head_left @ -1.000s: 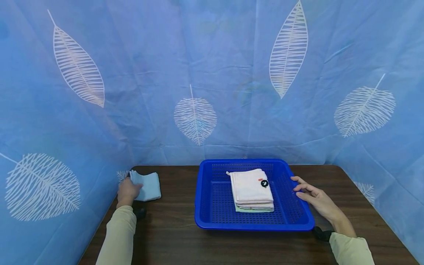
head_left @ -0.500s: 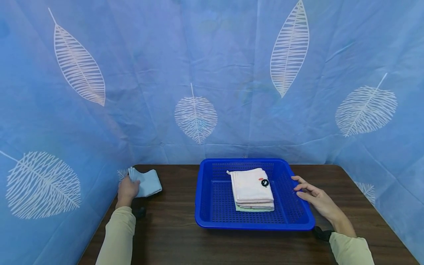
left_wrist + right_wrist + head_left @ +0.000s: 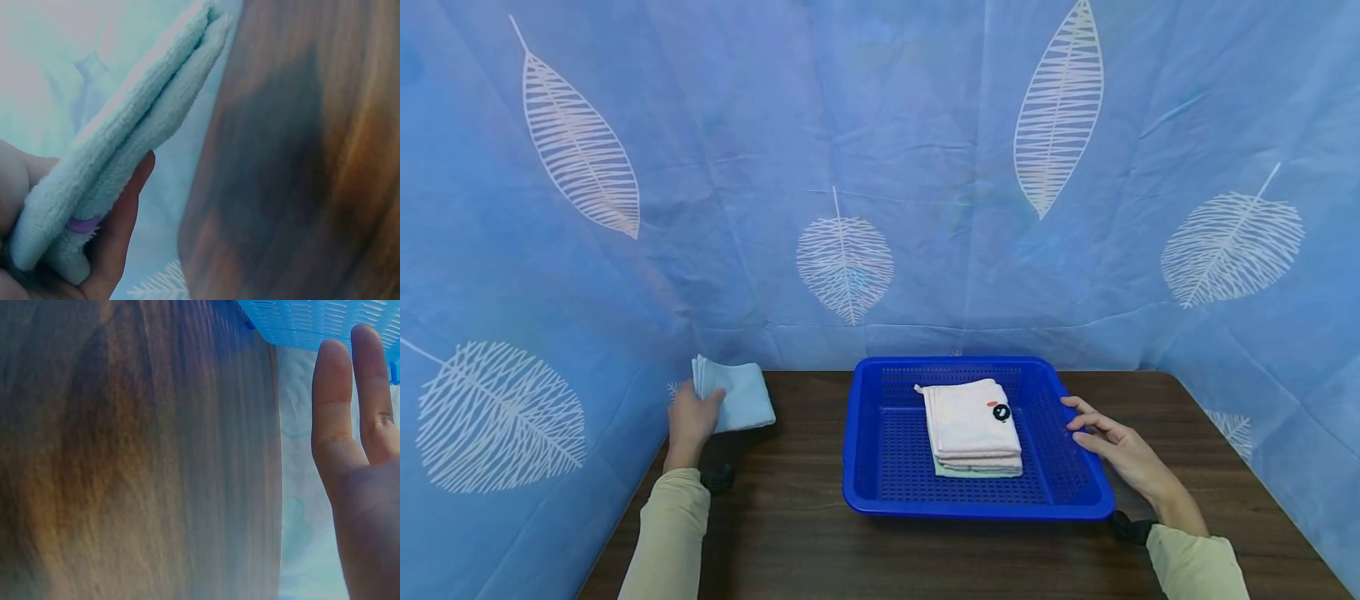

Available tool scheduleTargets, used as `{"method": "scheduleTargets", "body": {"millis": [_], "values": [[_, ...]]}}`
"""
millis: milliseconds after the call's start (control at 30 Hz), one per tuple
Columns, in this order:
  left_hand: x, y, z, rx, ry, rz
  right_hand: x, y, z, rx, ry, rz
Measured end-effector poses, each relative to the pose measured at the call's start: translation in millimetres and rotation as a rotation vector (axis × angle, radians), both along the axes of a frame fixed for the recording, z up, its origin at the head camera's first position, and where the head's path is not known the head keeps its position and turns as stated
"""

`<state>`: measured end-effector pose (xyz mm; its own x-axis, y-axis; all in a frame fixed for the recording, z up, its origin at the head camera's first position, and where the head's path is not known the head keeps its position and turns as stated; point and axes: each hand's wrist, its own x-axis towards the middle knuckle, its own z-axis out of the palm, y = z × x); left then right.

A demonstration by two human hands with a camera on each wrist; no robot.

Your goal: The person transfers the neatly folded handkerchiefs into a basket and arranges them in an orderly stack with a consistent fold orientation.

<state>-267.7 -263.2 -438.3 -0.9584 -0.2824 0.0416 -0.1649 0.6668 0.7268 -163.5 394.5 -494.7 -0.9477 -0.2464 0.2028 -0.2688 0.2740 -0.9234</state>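
**Folded blue towel lifted off the table beside a basket of towels**

Since a second ago, the folded light-blue towel [image 3: 739, 398] has been raised off the dark wooden table [image 3: 790, 533] by the left hand [image 3: 690, 419] and is now held tilted above the table's far left corner, close to the blue leaf-printed curtain [image 3: 850, 167]. The hand's fingers and thumb are curled round one folded edge, as is seen close up in the left wrist view [image 3: 119, 169], where thick terry layers and a small purple tag are shown.

To the right of that hand, well apart from it, a blue plastic basket [image 3: 865, 450] is set flat on the table. It is rectangular, with perforated walls and floor. Inside it, a neat stack of folded towels [image 3: 972, 429] is laid toward the right half: pale pink on top with a small black and red mark, a pale green one at the bottom. Bare basket floor is left on the side nearer the left hand.

The right hand [image 3: 1112, 446] is rested against the basket's right rim with fingers straight and relaxed, nothing gripped; in the right wrist view its fingers [image 3: 334, 406] are seen touching the rim. Open tabletop is left between the left hand and the basket and along the near edge.
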Motion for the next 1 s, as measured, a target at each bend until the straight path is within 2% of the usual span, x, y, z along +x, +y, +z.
{"method": "scheduleTargets", "body": {"millis": [133, 433, 600, 1000], "values": [[1.5, 6, 6.7, 0.052, 0.053, 0.005, 0.3, 0, -0.3, 0.005, -0.009, -0.007], [5.3, 21, 22.0, 0.088, 0.104, 0.002, 0.0, 0, 1.6, 0.006, -0.016, -0.009], [8.4, 32, 29.5, 0.14, 0.156, -0.028, 1.3, -1, 2.4, -0.001, -0.015, -0.006], [17.0, 56, 44.0, 0.285, 0.147, -0.084, 3.2, -3, 4.5, 0.001, -0.018, -0.002]]}}
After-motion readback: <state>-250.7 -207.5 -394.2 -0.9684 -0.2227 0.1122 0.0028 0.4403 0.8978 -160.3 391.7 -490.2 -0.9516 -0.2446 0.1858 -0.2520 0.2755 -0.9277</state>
